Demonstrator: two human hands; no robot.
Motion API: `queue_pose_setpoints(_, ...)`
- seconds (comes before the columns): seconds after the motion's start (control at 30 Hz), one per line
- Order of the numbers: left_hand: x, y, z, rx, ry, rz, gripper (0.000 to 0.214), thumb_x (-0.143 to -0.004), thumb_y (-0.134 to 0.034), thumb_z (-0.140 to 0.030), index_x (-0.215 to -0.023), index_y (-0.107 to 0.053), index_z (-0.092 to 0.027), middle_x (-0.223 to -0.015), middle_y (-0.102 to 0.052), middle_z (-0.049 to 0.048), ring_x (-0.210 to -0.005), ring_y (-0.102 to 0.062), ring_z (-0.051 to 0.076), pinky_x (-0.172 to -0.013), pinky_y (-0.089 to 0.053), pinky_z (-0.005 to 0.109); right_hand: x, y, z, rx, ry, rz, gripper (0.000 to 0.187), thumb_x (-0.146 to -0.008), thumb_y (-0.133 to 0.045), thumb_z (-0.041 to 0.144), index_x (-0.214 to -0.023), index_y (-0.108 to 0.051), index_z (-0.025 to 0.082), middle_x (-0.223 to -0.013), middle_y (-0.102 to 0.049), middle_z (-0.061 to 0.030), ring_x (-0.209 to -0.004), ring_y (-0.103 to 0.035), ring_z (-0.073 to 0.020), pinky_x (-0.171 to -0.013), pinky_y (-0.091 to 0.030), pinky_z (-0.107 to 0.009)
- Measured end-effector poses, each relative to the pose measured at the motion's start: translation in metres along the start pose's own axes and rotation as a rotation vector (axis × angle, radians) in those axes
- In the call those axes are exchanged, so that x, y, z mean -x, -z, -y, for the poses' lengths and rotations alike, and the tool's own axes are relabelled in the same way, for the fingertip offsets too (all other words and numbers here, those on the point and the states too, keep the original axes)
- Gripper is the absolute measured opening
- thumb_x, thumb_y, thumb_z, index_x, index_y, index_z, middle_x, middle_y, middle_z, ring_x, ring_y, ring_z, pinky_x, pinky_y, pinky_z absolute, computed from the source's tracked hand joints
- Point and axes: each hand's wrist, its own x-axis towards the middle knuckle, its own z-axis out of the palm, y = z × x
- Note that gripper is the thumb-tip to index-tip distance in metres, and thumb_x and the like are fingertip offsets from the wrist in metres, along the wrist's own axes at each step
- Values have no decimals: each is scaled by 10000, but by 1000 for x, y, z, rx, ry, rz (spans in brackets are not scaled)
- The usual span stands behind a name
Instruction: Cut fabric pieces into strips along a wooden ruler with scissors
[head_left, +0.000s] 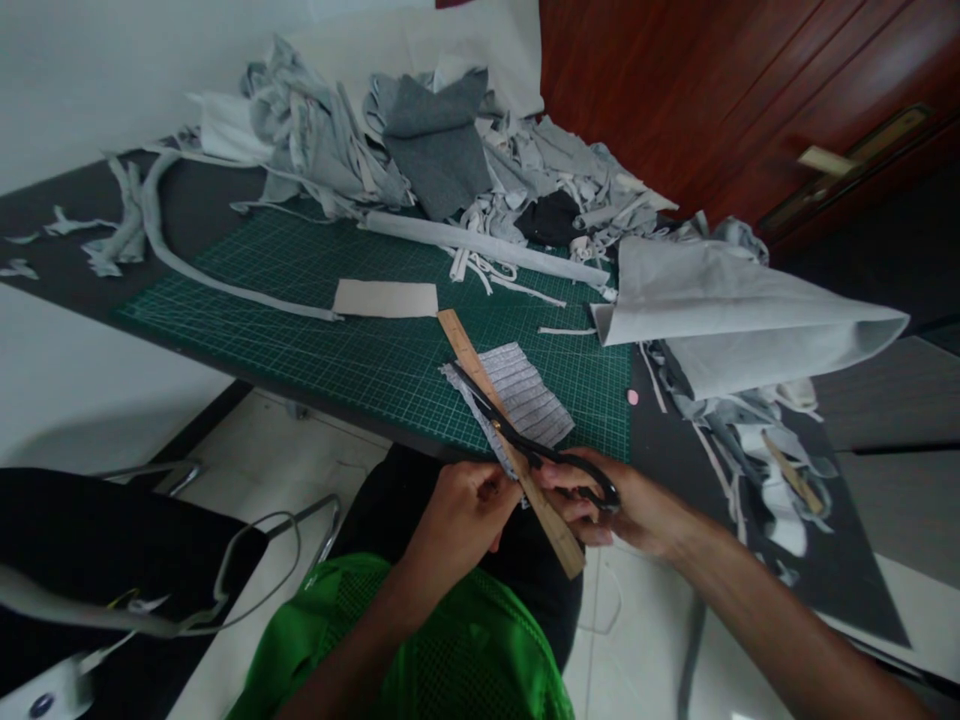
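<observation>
Currently, the left hand [457,520] clenches a flat wooden ruler [480,370] together with the edge of a grey striped knit fabric piece [521,395]. The right hand [626,505] grasps black-handled scissors [555,455], its fingers passed through the looped handles. The narrow blades lie across the fabric piece, beside the ruler. Both items sit at the near edge of a green gridded cutting mat [300,340], and the ruler's far end rests on the mat.

A smooth beige rectangular fabric piece [385,298] lies on the mat, left of the ruler. A long pale grey fabric strip [195,265] curves along the mat's left side. Beyond the mat rises a heap of crumpled grey fabric scraps [442,150], soft and irregular in shape. A large folded pale grey fabric sheet [750,320] overhangs the mat's right edge, above loose grey offcuts [750,450]. A glossy reddish wooden door [750,100] stands past the mat's far right corner.
</observation>
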Motion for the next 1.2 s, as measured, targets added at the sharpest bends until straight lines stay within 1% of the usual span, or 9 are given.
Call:
queue_pose_setpoints(0.37, -2, -1, 4, 33, 36, 10, 421, -901, -538, -435, -547, -514, -209, -401, -461, -57, -358, -423, 86, -406, -299, 209, -2, 6, 3, 61, 24, 21, 395, -780, -848, 477, -853, -616, 166, -523, -404, 114, -369, -273, -31, -308, -251, -151)
queue_pose_setpoints(0.47, -2, -1, 4, 24, 40, 11, 410, -903, -534, -434, -562, -521, -207, -404, -453, -61, -356, -413, 86, -409, -295, 212, -4, 7, 4, 55, 37, 27, 394, -788, -833, 486, -817, -597, 171, -525, -407, 113, -364, -274, -29, -308, -244, -150)
queue_pose_setpoints(0.57, 1, -1, 4, 15, 4, 31, 389, -918, -511, -404, -583, -521, -206, -416, -442, -69, -358, -401, 81, -423, -289, 216, 1, 8, 11, 2, 73, 77, 421, -805, -810, 506, -752, -536, 190, -514, -384, 116, -343, -268, -25, -309, -240, -154)
queue_pose_setpoints(0.7, 14, 4, -1, -64, -107, 112, 363, -910, -486, -305, -560, -462, -211, -411, -395, -79, -360, -375, 76, -439, -261, 229, 22, 15, 19, -82, 206, 93, 428, -780, -824, 512, -788, -522, 209, -518, -374, 115, -354, -252, -38, -313, -241, -162)
queue_pose_setpoints(0.8, 24, 20, -5, -107, -155, 72, 388, -924, -480, -298, -545, -455, -217, -392, -409, -70, -360, -376, 86, -441, -263, 245, 36, 26, 15, 29, 398, -69, 429, -804, -798, 548, -814, -536, 208, -545, -362, 106, -398, -246, -49, -339, -251, -170)
queue_pose_setpoints(0.9, 25, 50, -12, -105, -248, -128, 398, -945, -489, -306, -562, -543, -214, -455, -534, -32, -433, -482, 115, -493, -349, 263, 41, 41, 2, 355, 550, -377, 390, -841, -769, 534, -825, -569, 199, -565, -395, 87, -426, -319, -65, -380, -284, -190)
queue_pose_setpoints(0.97, 15, 70, -23, -5, -333, -294, 339, -960, -490, -315, -673, -643, -217, -594, -635, 2, -562, -572, 155, -555, -421, 290, 39, 51, -7, 600, 619, -615, 330, -860, -745, 492, -828, -606, 194, -604, -508, 44, -466, -431, -94, -425, -344, -213)
queue_pose_setpoints(1.07, -19, 84, -49, 97, -458, -423, 322, -970, -462, -268, -699, -634, -247, -681, -657, 14, -651, -583, 185, -588, -433, 326, 30, 69, -18, 904, 708, -921, 236, -888, -658, 421, -844, -671, 189, -731, -688, -40, -581, -609, -164, -536, -450, -266)
queue_pose_setpoints(1.2, -88, 70, -93, -168, -605, -388, 364, -1011, -440, -272, -660, -535, -266, -800, -719, 17, -824, -688, 203, -745, -524, 368, 17, 95, -25, 1172, 682, -1168, 299, -874, -585, 379, -1007, -753, 171, -800, -774, -87, -636, -714, -253, -588, -503, -331)
